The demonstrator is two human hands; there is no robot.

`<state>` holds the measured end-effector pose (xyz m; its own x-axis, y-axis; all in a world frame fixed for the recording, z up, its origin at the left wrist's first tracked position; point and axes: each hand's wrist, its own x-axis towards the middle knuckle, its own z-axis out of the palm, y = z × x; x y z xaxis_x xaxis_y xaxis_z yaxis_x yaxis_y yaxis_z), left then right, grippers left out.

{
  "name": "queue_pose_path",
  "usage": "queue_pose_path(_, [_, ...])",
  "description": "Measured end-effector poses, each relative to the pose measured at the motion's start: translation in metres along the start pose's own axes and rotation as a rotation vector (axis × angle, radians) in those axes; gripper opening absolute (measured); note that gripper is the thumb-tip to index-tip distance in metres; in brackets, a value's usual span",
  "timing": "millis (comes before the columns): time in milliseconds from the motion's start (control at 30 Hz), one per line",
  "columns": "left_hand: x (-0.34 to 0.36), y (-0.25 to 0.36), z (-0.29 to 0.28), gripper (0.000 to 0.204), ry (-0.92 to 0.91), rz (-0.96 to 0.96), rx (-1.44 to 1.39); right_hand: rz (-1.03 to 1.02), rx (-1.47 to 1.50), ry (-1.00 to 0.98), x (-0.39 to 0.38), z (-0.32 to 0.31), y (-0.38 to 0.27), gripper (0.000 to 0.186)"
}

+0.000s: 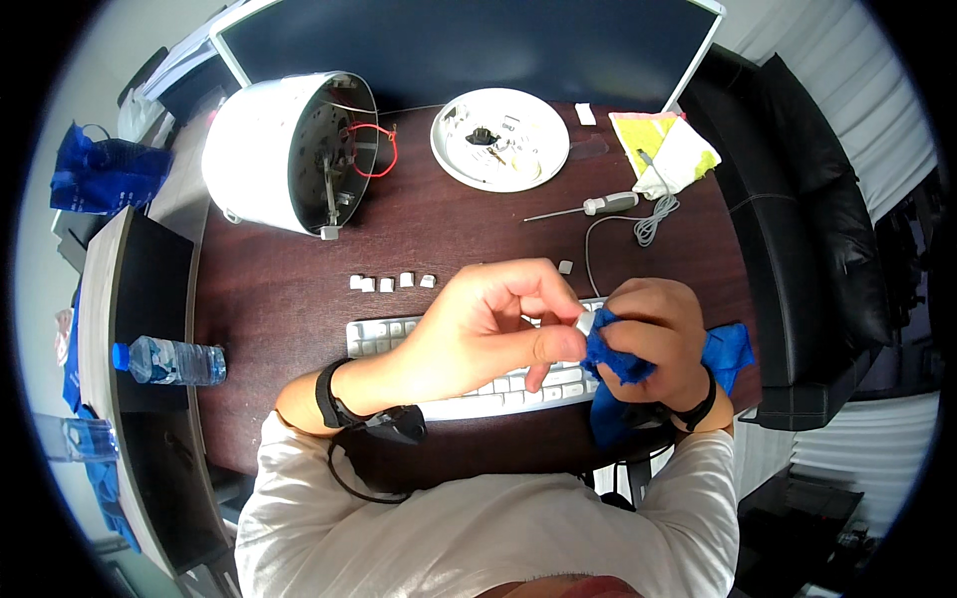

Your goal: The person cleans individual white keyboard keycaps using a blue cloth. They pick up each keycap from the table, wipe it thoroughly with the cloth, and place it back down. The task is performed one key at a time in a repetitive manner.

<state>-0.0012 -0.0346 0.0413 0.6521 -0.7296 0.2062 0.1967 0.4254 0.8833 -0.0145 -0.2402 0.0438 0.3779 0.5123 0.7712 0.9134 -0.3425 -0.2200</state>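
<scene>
My left hand [488, 319] pinches a small white keycap [585, 322] between thumb and fingertips, above the right part of a white keyboard [478, 405]. A bunched blue cloth [618, 361] is gripped in my right hand [660, 324], its edge pressed against the keycap. More of the blue cloth hangs below and beside that hand. Several loose keycaps [387, 285] lie in a rough row behind the keyboard's left end. One other keycap [565, 267] lies behind my hands. My left hand and forearm hide the keyboard's middle.
A white drum-shaped housing [254, 149] with red wire lies on its side at the back left. A white round tray [446, 164] holds small parts. A screwdriver [608, 204], a grey cable [646, 231] and a yellow-white cloth [678, 159] lie right. A water bottle [174, 361] lies left.
</scene>
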Motion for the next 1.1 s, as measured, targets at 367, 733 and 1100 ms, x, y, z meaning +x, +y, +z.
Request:
queue_pose_path(367, [-0.003, -0.002, 0.007, 0.012, 0.097, 0.068, 0.035, 0.0, -0.084, 0.021, 0.005, -0.002, -0.005, 0.026])
queue_pose_path(733, [-0.005, 0.011, 0.008, 0.031, 0.205, 0.578, 0.829, 0.279, 0.192, 0.053, 0.01, 0.003, -0.001, 0.022])
queue_pose_path(1100, [-0.001, -0.007, 0.007, 0.032, 0.313, 0.535, 0.903, 0.388, 0.421, 0.121, 0.005, 0.006, -0.009, 0.021])
